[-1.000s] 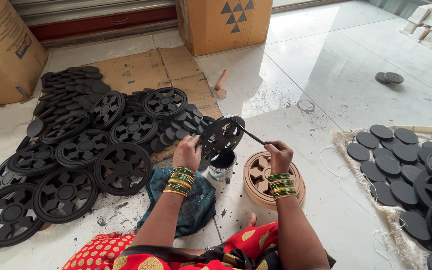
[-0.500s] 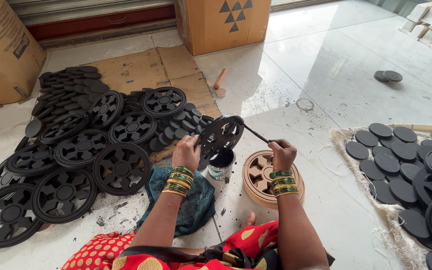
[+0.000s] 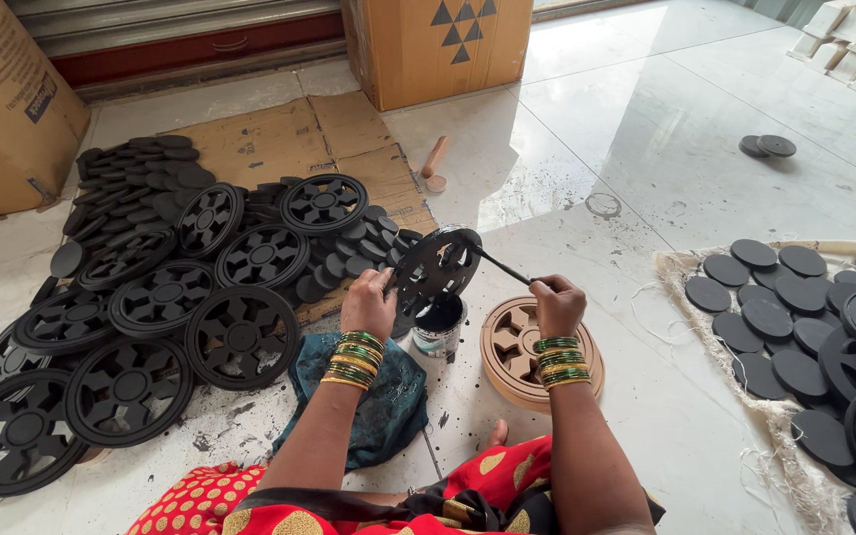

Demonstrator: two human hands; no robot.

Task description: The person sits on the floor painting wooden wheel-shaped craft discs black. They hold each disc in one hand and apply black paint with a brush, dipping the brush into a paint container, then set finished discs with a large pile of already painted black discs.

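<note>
My left hand (image 3: pixel 369 305) grips a black cut-out wheel-shaped disc (image 3: pixel 435 267) by its lower edge and holds it tilted up over a small can of black paint (image 3: pixel 440 325). A thin black brush (image 3: pixel 503 266) sits in my right hand (image 3: pixel 557 305), its tip touching the disc's right rim. Both wrists wear green and gold bangles. An unpainted tan disc (image 3: pixel 517 347) of the same shape lies flat on the floor below my right hand.
Many black painted wheel discs (image 3: pixel 160 297) and small round black discs lie spread on cardboard at left. More black discs (image 3: pixel 795 317) rest on a white sack at right. A teal cloth (image 3: pixel 383 406) lies under my left forearm. Cardboard boxes (image 3: pixel 443 45) stand behind.
The disc has shifted slightly in my left hand while the brush moves along its rim. Everything else stays put.
</note>
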